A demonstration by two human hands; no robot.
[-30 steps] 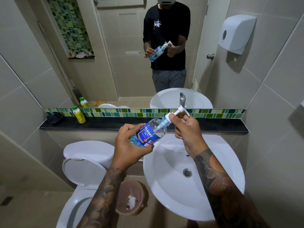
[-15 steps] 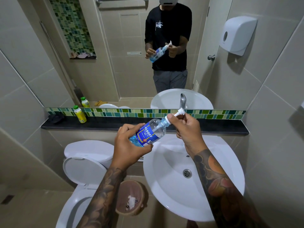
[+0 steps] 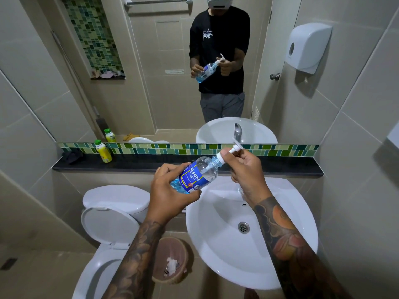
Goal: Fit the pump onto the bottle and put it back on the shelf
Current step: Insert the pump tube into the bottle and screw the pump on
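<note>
A clear bottle (image 3: 199, 173) with a blue label and a little blue gel lies tilted, neck up to the right, above the sink's left rim. My left hand (image 3: 170, 193) grips its lower body. The white pump (image 3: 232, 150) sits in the bottle's neck, its tube visible inside. My right hand (image 3: 245, 169) holds the pump's collar and head with the fingertips. The dark shelf (image 3: 140, 164) runs along the wall just behind the bottle, under a strip of green tiles.
A yellow bottle with a green cap (image 3: 103, 151) and a dark object (image 3: 72, 156) stand at the shelf's left end. Below are a white sink (image 3: 218, 244) with a tap (image 3: 238, 131), a toilet (image 3: 112, 214) and a bin (image 3: 170, 261). A mirror shows a person.
The pump head has turned in my right hand's fingers, its spout now pointing up and left. The bottle has stayed tilted in my left hand at about the same place.
</note>
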